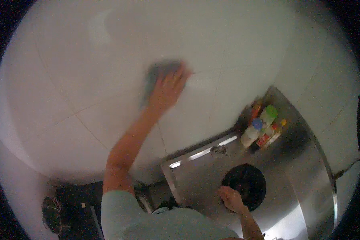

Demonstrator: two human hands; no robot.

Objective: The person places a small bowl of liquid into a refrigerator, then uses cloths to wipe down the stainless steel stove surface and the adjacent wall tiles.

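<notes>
My left hand (169,87) is raised over a pale tiled wall (243,45), spread on a dark grey-green cloth (154,70) that lies against the tiles. Hand and cloth are blurred. Low on the right, my right hand (230,198), its fingers curled, is at the left edge of a round black object (252,186) on a stainless steel counter (198,180). Whether it grips that edge is not clear.
Several bottles and packets, one with a blue cap (257,124) and one with a green cap (270,112), crowd the counter's back corner. A small clear or grey item (219,150) lies near the raised back edge. A cable (346,170) runs at the far right.
</notes>
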